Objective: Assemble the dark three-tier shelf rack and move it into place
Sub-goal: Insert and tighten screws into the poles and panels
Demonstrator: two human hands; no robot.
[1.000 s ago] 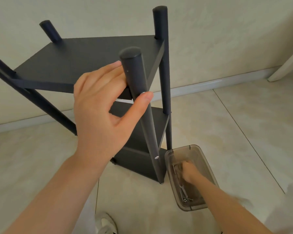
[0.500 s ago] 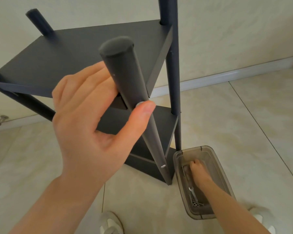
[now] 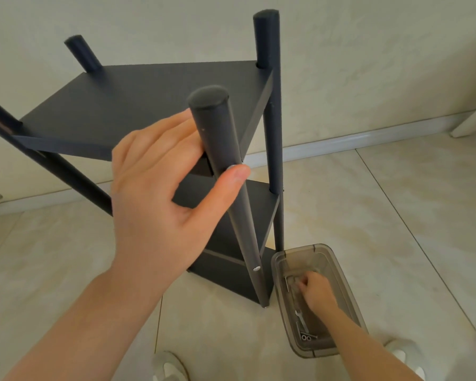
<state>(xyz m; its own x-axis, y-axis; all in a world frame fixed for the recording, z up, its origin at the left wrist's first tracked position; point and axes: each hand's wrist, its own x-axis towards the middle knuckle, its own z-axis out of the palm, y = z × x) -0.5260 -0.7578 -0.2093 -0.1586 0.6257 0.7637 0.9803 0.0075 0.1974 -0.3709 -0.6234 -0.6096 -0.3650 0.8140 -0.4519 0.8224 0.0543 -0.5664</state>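
The dark three-tier rack (image 3: 149, 105) stands on the tiled floor against the wall, its round posts rising above the top shelf. My left hand (image 3: 160, 204) grips the near post (image 3: 217, 127) just below its top, thumb on the front and fingers behind. A silver screw head (image 3: 256, 268) shows low on that post. My right hand (image 3: 318, 292) reaches down into a smoky clear plastic box (image 3: 349, 298) beside the rack's foot, its fingers bent over the metal hardware inside. What it holds, if anything, is hidden.
A small wrench (image 3: 301, 321) and a couple of bolts (image 3: 305, 337) lie at the near end of the box. My white shoes (image 3: 171, 367) are at the bottom edge. A white baseboard (image 3: 341, 141) runs behind the rack, with a white furniture leg (image 3: 473, 119) at far right.
My left hand keeps its hold on the near post. My right hand stays in the box and shifts a little among the hardware. The view has swung slightly.
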